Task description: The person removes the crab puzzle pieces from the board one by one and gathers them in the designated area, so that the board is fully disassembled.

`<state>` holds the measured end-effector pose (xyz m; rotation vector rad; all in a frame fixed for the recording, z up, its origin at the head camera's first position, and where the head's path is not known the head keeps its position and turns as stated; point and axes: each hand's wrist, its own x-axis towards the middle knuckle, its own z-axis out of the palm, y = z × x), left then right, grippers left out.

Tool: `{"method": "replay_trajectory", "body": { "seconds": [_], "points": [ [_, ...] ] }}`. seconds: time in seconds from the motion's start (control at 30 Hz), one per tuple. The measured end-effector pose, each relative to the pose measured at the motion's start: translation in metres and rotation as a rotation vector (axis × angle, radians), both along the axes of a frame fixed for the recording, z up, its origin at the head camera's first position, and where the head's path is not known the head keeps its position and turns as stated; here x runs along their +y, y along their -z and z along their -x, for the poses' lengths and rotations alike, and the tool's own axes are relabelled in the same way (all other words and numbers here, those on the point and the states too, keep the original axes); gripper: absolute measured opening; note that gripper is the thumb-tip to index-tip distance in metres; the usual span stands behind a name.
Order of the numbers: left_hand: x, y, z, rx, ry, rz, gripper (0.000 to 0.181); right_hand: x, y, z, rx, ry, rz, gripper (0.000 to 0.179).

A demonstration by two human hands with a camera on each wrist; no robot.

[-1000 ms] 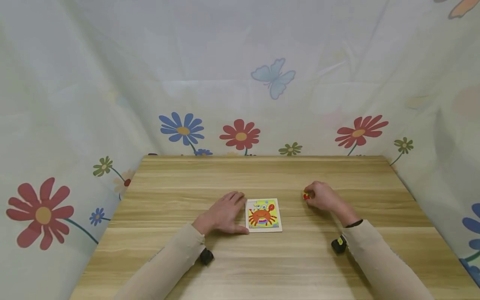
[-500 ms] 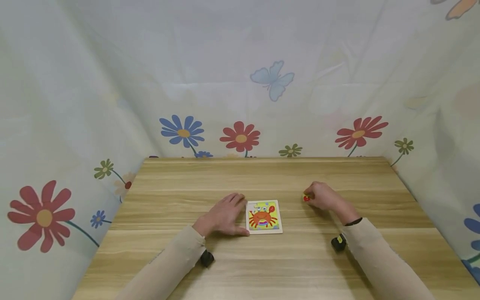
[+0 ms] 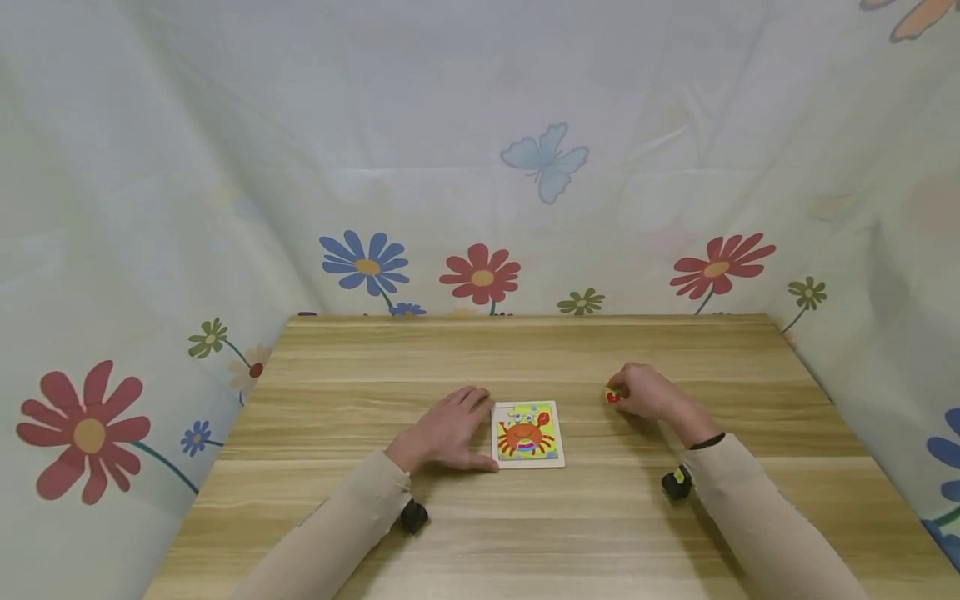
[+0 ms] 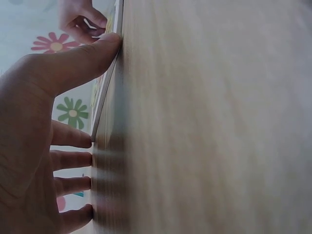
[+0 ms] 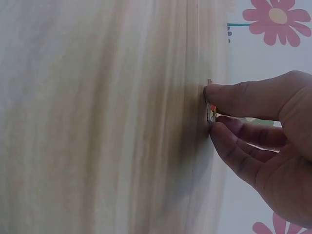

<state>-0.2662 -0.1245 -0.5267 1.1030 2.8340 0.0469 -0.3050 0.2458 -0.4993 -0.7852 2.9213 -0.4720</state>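
In the head view, a square jigsaw puzzle with a red crab on yellow lies flat in its pale frame (image 3: 528, 466). Its upper left corner shows bare pale backing. My left hand (image 3: 450, 429) rests at the frame's left side, thumb near the lower corner and index finger by the upper one. From the left wrist, its thumb (image 4: 100, 52) is seen on the frame's edge, fingertips down on the table. Right of the puzzle, my right hand (image 3: 647, 393) pinches a small red and yellow puzzle piece (image 3: 613, 397) at the tabletop. The fingers partly cover that piece (image 5: 212, 113) in the right wrist view.
The wood-grain table (image 3: 480, 533) ends at a back edge against a flower-printed cloth (image 3: 420, 133), which also hangs along both sides. A black wrist camera (image 3: 677, 483) sits under the right sleeve and another black camera (image 3: 413, 517) under the left.
The head view has tilted very slightly. Both hands and the puzzle keep their places, and the right hand still pinches the puzzle piece.
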Motion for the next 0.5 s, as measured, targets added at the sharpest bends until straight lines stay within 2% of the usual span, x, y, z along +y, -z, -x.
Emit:
{"method": "replay_trajectory", "body": {
  "seconds": [0.2, 0.5],
  "points": [
    [0.001, 0.001, 0.000, 0.006, 0.006, 0.008, 0.110, 0.000, -0.001, -0.002, -0.005, 0.013, 0.028, 0.030],
    [0.000, -0.004, -0.002, -0.001, 0.003, -0.017, 0.109, -0.016, -0.001, -0.004, 0.016, 0.050, 0.054, 0.033]
  ]
}}
